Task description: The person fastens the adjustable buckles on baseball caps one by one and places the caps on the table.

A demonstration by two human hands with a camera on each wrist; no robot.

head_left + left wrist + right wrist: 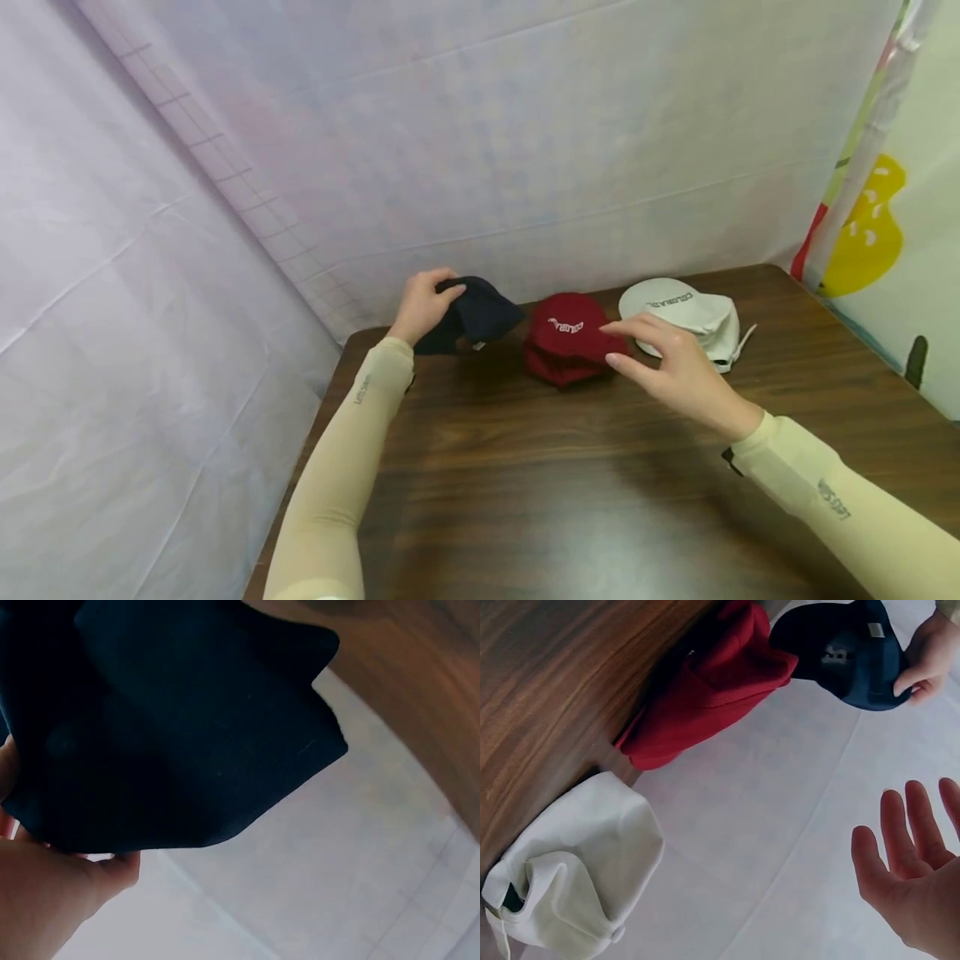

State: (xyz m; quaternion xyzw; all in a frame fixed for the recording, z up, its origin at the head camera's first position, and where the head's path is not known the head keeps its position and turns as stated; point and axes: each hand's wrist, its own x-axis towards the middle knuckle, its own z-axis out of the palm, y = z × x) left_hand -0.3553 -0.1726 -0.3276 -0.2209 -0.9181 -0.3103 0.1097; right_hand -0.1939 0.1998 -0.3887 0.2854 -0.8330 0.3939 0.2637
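Note:
My left hand (424, 307) pinches the edge of a dark navy cap (486, 312) at the back left of the table. The cap looks tilted, and its cloth fills much of the left wrist view. A red cap (562, 337) with white lettering sits just to the right of it. Over the right side of the red cap, my right hand (675, 371) hovers with thumb and fingers spread and nothing between them. Partly behind that hand lies a white cap (671, 304) with dark lettering and a loose strap.
The caps are along the far edge of a dark wooden table (510, 467). Pale cloth sheets (480, 150) hang behind the table and at its left. A printed panel with a yellow shape (866, 242) stands at the right.

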